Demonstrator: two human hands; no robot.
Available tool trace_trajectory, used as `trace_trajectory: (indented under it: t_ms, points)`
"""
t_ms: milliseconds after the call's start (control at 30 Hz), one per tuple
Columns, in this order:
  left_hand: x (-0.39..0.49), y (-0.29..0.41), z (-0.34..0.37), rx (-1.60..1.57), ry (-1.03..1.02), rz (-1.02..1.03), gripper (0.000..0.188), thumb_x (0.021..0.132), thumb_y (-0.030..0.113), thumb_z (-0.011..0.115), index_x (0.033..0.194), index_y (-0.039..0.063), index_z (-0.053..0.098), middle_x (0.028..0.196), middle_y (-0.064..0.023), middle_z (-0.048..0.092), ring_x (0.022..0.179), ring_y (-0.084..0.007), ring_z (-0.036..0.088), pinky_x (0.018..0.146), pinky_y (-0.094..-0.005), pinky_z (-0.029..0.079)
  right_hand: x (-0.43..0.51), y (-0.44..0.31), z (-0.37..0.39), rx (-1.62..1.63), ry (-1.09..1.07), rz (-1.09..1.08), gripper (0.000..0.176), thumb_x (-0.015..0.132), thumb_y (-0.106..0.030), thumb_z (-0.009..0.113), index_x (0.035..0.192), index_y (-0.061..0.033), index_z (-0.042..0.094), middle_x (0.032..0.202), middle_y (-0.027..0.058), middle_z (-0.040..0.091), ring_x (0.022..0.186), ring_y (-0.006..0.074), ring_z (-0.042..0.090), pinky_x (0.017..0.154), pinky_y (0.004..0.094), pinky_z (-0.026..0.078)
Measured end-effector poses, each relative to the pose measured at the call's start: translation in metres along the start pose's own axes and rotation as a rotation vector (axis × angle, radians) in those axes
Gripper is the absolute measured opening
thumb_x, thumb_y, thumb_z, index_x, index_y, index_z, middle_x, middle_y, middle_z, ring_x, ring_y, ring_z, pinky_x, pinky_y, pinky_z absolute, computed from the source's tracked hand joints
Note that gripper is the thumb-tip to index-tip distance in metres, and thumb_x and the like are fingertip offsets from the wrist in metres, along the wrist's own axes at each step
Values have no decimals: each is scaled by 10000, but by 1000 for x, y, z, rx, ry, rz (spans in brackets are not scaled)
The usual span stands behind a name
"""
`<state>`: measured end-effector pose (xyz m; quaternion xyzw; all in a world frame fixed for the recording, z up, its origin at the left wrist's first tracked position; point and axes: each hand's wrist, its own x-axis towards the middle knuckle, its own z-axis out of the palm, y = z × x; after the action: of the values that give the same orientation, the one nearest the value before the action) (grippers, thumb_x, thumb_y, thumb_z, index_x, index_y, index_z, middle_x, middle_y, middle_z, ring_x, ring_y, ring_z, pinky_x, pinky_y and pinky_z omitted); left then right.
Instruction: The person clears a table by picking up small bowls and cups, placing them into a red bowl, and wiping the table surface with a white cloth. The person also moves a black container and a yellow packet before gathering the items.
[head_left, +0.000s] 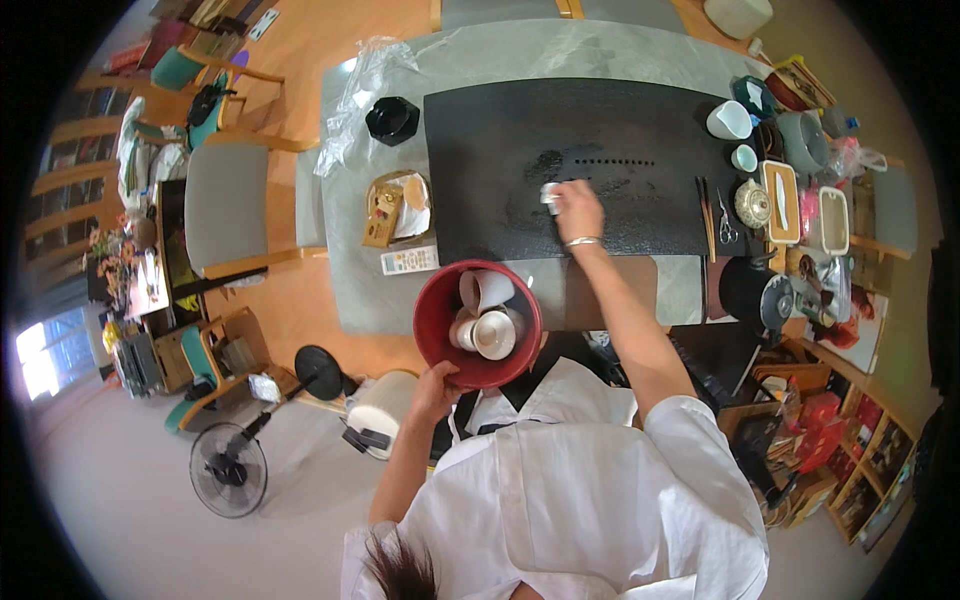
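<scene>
Against the table's near edge, my left hand (435, 386) grips the rim of a red bucket (426, 319). Inside it lie several white cups (495, 335), one a larger pitcher-like cup (486, 291). My right hand (581, 210) is stretched out over a black stone tea tray (495, 135). Its fingers pinch a small white cloth or tissue (550, 197) against the surface. Wet patches (544, 166) show around a row of drain holes (615, 162). How the fingers fold under the cloth is hidden.
Left of the tray are a black octagonal ashtray (392, 120), a snack basket (421, 229) and a remote control (409, 260). To the right are chopsticks (706, 217), scissors (726, 221), a lidded teapot (752, 203), a white pitcher (729, 120) and a black kettle (742, 289). A fan (228, 469) stands behind left.
</scene>
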<state>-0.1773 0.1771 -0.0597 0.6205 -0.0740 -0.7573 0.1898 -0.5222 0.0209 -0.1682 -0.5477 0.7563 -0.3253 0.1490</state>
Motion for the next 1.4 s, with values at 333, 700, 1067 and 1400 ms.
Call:
trace_trajectory:
  t_ms: [333, 700, 1067, 1400]
  points:
    - [-55, 32, -63, 47, 104, 112, 376, 805, 27, 534, 1172, -54, 535, 1039, -152, 666, 914, -304, 695, 780, -422, 620, -57, -99, 69, 54, -148, -222, 120, 795, -41, 613, 853, -132, 667, 943, 50, 592, 944, 270, 584, 814, 393, 497]
    - [-72, 56, -115, 75, 12, 100, 470, 795, -5, 520, 1263, 16, 478, 1165, -132, 605, 1020, -302, 666, 830, -441, 612, -373, 96, -64, 223, 140, 886, 202, 746, 4, 733, 929, -80, 728, 832, 72, 712, 746, 165, 673, 725, 293, 533]
    - [-106, 9, -107, -159, 171, 158, 74, 843, 12, 543, 871, 6, 612, 949, -112, 681, 878, -233, 690, 793, -332, 608, -363, 130, -69, -234, -251, 853, 285, 830, -218, 704, 1090, -101, 696, 1055, 155, 701, 973, 317, 680, 844, 396, 536]
    - [-131, -39, -154, -316, 148, 200, 79, 813, -1, 544, 849, 3, 615, 917, -110, 693, 860, -247, 707, 807, -358, 617, -198, -87, 30, 112, -177, 70, 144, 852, -202, 679, 982, -142, 689, 992, 73, 635, 900, 287, 633, 764, 391, 518]
